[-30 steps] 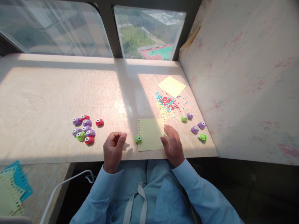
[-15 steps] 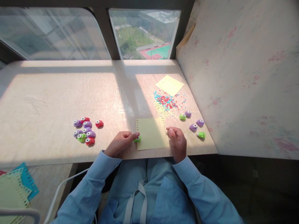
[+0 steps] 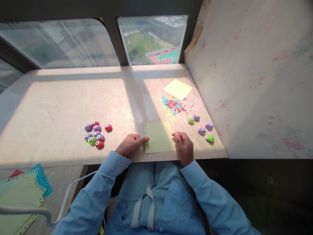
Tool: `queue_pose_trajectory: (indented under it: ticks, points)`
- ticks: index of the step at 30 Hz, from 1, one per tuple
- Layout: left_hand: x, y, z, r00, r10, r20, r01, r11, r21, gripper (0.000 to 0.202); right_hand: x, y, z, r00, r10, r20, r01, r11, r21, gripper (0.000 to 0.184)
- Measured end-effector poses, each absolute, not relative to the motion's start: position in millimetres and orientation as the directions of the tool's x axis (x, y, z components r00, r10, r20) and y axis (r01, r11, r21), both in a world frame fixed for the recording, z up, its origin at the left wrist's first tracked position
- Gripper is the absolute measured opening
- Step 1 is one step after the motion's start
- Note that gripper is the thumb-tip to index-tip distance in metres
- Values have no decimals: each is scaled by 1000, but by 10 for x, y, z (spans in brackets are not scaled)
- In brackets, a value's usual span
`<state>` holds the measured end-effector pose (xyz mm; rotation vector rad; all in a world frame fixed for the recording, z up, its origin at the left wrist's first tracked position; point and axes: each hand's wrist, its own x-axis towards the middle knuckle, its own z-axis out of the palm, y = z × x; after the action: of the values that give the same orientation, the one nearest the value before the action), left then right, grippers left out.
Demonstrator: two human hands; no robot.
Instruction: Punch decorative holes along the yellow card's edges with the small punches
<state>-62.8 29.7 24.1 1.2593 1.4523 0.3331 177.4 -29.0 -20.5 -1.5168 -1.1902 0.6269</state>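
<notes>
A pale yellow sheet of paper (image 3: 158, 138) lies near the table's front edge, with punched holes down its left and right sides. My left hand (image 3: 129, 144) is closed on a small green paper punch (image 3: 146, 143) at the sheet's left edge, its thumb lying over the top. Part of that punch is hidden under the thumb. My right hand (image 3: 184, 147) pinches the right edge of the sheet, fingers curled. Beyond the sheet is a scatter of red, blue and yellow paper bits (image 3: 173, 107).
Several purple, red and green punches (image 3: 97, 128) cluster on the left; more punches (image 3: 201, 131) stand at right by the flowered wall (image 3: 254, 81). A yellow paper piece (image 3: 178, 89) lies behind the bits. Punched sheets (image 3: 23, 192) and a white cable (image 3: 67, 192) are lower left.
My left thumb has come over the green punch's top, covering the eye-like spot that showed before. The right hand keeps its pinch on the sheet. The whole view has shifted slightly.
</notes>
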Motion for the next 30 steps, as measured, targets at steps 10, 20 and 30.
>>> queue_pose_trajectory:
  ticks: [10, 20, 30]
  points:
    - [-574, 299, 209, 154, 865, -477, 628, 287, 723, 52, 1776, -287, -197, 289, 911, 293, 500, 117, -858, 27]
    - [-395, 306, 354, 28, 834, -551, 725, 363, 586, 37, 1770, -262, -238, 236, 904, 357, 585, 162, -794, 25]
    - [-310, 356, 475, -4, 844, -536, 764, 349, 543, 39, 1786, -237, -275, 160, 894, 418, 633, 232, -738, 24]
